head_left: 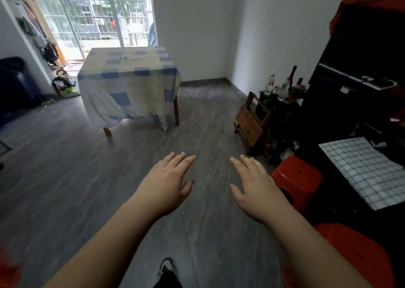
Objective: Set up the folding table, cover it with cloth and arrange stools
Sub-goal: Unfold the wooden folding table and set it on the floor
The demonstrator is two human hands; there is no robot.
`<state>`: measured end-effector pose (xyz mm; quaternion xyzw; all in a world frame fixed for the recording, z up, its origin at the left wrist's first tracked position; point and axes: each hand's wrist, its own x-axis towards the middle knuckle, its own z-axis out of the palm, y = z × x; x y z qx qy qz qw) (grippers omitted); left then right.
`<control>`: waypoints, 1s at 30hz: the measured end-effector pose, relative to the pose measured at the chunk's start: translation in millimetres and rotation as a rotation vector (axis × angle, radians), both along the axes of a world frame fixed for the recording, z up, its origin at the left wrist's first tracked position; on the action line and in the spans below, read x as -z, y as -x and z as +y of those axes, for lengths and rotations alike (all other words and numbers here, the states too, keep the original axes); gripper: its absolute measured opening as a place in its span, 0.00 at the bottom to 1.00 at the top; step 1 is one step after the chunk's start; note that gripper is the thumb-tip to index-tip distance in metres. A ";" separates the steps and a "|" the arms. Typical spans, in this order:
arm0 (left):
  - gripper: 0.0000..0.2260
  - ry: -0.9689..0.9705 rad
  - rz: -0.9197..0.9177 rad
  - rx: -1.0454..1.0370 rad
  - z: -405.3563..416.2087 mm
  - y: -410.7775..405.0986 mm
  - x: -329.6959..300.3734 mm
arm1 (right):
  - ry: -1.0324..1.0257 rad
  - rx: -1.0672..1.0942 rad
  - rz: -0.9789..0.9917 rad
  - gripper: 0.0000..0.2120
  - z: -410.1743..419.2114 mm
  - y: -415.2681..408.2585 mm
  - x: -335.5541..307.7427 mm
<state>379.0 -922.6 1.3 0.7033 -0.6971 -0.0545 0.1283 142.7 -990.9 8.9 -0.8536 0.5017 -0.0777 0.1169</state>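
**Above the grey floor, two empty hands stretched forward**

In the middle of the room, both arms reach out ahead of the person, palms down over the grey plank floor [87,189]. The left hand [168,182] is flat with fingers spread and thumb out to the side, holding nothing. The right hand [252,184] mirrors it, fingers loosely splayed and empty, its wrist passing just in front of a red stool [300,178] at the right.

The table [176,112] stands well apart from the hands, near the barred window [96,14]. A blue-and-cream checked cloth [129,84] covers its top and hangs low on the near sides, so only two wooden legs show below the hem. Something small and pale lies on the top; it is too blurred to tell what.

A folded wooden piece [252,119] leans against dark furniture at the right, beside a small stand carrying bottles [270,84]. A second red shape [355,255] is cut off at the lower right corner behind the right forearm. A white grid-patterned cloth [361,169] lies on a dark surface beside the piano [359,77]. A shoe [166,265] shows at the bottom edge
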 end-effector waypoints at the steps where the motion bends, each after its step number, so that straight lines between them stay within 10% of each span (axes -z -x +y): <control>1: 0.29 0.004 -0.007 0.000 -21.6 -11.8 2.4 | 0.002 0.004 0.006 0.34 -20.2 -11.7 2.6; 14: 0.29 -0.044 -0.132 0.158 -318.4 -145.2 -8.4 | 0.032 0.136 0.073 0.34 -279.3 -149.2 -1.7; 30: 0.28 -0.084 -0.136 0.353 -702.0 -94.2 17.5 | -0.063 0.313 0.049 0.34 -616.9 -96.4 36.9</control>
